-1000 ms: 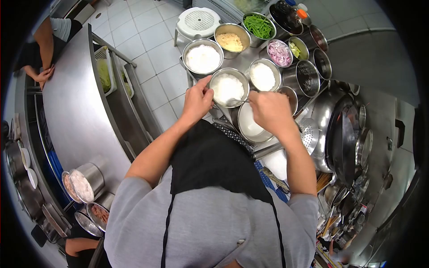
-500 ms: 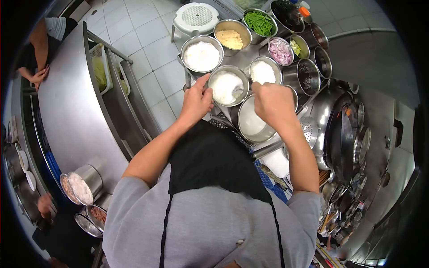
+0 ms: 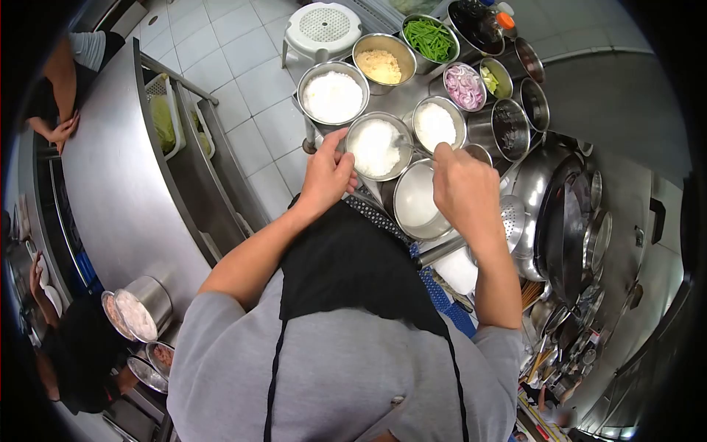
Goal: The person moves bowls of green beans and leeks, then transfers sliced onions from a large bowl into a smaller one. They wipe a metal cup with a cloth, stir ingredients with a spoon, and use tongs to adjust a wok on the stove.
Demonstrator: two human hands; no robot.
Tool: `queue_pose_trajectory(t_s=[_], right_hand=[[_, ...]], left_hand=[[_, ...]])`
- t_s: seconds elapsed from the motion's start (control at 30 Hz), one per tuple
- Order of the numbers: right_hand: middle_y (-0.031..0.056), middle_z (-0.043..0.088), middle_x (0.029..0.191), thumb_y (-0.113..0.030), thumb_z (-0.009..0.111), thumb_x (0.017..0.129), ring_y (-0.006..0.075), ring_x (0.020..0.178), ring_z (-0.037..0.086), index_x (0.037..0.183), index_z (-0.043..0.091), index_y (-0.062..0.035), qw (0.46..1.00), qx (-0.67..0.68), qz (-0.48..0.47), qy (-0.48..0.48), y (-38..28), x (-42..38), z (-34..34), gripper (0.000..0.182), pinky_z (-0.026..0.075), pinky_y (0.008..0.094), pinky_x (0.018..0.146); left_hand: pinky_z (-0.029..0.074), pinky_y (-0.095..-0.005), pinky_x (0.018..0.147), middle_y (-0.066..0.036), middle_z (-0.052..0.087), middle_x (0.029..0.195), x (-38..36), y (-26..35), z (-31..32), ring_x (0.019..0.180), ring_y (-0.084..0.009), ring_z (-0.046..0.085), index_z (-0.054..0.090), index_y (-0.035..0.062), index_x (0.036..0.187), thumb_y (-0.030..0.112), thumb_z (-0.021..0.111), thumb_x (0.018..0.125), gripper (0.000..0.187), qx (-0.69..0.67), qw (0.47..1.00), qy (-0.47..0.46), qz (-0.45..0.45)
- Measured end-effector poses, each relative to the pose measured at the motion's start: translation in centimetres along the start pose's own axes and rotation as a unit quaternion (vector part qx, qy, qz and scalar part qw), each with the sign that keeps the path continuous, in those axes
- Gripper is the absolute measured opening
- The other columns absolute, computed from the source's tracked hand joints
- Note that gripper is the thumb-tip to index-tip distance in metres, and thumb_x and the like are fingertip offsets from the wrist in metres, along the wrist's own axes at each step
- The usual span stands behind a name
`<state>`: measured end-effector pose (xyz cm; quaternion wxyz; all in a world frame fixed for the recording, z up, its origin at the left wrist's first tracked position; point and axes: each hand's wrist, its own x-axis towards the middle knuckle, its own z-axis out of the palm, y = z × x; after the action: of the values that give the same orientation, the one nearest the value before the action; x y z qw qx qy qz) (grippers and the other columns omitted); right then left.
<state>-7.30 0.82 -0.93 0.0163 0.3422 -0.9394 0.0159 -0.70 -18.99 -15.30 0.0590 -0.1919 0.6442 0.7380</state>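
Left hand: bears on the left rim of a metal bowl, fingers half curled; whether it pinches the rim cannot be told. The bowl stands on the table and holds a white ingredient. Caution: weak support could let the bowl slide or tip under sideways pressure. Spoon: overfilling may spill grains over the right rim, into the pan of white contents just beside it. Right hand: closed around the spoon's handle; a twist could shed the load.
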Motion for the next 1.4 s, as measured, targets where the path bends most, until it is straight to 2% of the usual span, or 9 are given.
queue_pose_trajectory(t_s=[0.23,0.6,0.7,0.77,0.9,0.93,1.13,1.23,1.4], right_hand=[[0.0146,0.063,0.070,-0.004,0.058,0.081,0.0333,0.057,0.066,0.088,0.052,-0.0038,0.999,-0.027,0.043,-0.017,-0.2,-1.4,5.0,0.009,0.052,0.0431,0.049],[0.0126,0.059,0.072,-0.004,0.059,0.086,0.0329,0.064,0.063,0.081,0.051,-0.0069,0.987,0.083,0.032,0.135,1.5,-4.7,4.0,0.010,0.049,0.0447,0.054],[0.0132,0.058,0.071,-0.004,0.060,0.086,0.0325,0.064,0.063,0.081,0.055,-0.0072,0.996,0.008,0.065,0.057,2.2,-5.0,4.4,0.008,0.050,0.0438,0.055],[0.0138,0.061,0.074,-0.004,0.064,0.087,0.0327,0.065,0.063,0.088,0.062,-0.0059,0.990,0.067,0.086,0.087,2.5,-4.7,4.4,0.003,0.050,0.0426,0.059],[0.0131,0.063,0.076,-0.005,0.066,0.086,0.0330,0.067,0.063,0.092,0.066,-0.0048,0.974,0.146,0.083,0.150,0.7,-2.8,2.3,0.006,0.050,0.0425,0.061],[0.0130,0.063,0.076,-0.005,0.066,0.085,0.0330,0.066,0.063,0.092,0.066,-0.0049,0.974,0.149,0.071,0.152,0.2,-2.0,1.8,0.007,0.050,0.0424,0.061],[0.0133,0.061,0.075,-0.003,0.066,0.082,0.0335,0.065,0.063,0.096,0.067,-0.0055,0.975,0.154,0.057,0.150,-1.2,1.8,2.1,0.014,0.049,0.0428,0.060],[0.0178,0.064,0.079,-0.002,0.063,0.081,0.0371,0.068,0.064,0.100,0.067,-0.0031,0.975,0.144,0.071,0.154,-0.5,3.4,2.2,0.019,0.051,0.0458,0.061],[0.0227,0.067,0.086,-0.002,0.058,0.082,0.0429,0.072,0.067,0.105,0.066,-0.0013,0.982,0.064,0.089,0.153,2.1,7.3,4.4,0.024,0.055,0.0489,0.065]], left_hand=[[0.054,-0.0299,0.051,-0.012,0.064,0.076,-0.5,-0.3,1.1,0.059,-0.0152,0.063,0.032,0.0020,0.147,0.004,0.051,0.097,0.054,-0.072,0.997,-0.008,-0.034],[0.053,-0.0293,0.051,-0.010,0.063,0.075,0.1,0.2,0.9,0.059,-0.0140,0.061,0.033,0.0007,0.146,0.004,0.051,0.096,0.053,-0.062,0.997,-0.019,-0.035],[0.053,-0.0293,0.052,-0.010,0.062,0.075,-0.2,0.3,0.4,0.059,-0.0137,0.061,0.034,0.0008,0.146,0.004,0.053,0.096,0.054,-0.062,0.997,-0.018,-0.043],[0.053,-0.0293,0.052,-0.009,0.062,0.075,0.0,0.1,0.3,0.059,-0.0137,0.061,0.033,0.0008,0.147,0.005,0.054,0.096,0.055,-0.059,0.997,-0.029,-0.046],[0.049,-0.0250,0.052,-0.006,0.062,0.077,0.3,-0.7,-1.5,0.060,-0.0108,0.059,0.057,-0.0007,0.120,0.010,0.061,0.094,0.028,-0.064,0.997,0.020,-0.047],[0.048,-0.0237,0.052,-0.005,0.063,0.080,0.5,-1.1,-2.0,0.061,-0.0094,0.059,0.062,0.0009,0.106,0.012,0.064,0.093,0.016,-0.084,0.994,0.064,-0.034],[0.049,-0.0242,0.056,-0.003,0.063,0.086,3.6,0.5,-6.5,0.067,-0.0090,0.060,0.063,0.0010,0.103,0.012,0.063,0.093,0.015,-0.106,0.969,0.194,0.110],[0.051,-0.0265,0.061,-0.005,0.066,0.087,6.4,1.8,-8.5,0.072,-0.0111,0.062,0.066,-0.0010,0.104,0.011,0.063,0.091,0.018,-0.006,0.960,0.220,0.173],[0.055,-0.0373,0.076,-0.016,0.072,0.092,12.1,6.5,-8.0,0.081,-0.0258,0.069,0.071,-0.0014,0.105,0.015,0.060,0.088,0.026,0.205,0.921,0.169,0.284]])
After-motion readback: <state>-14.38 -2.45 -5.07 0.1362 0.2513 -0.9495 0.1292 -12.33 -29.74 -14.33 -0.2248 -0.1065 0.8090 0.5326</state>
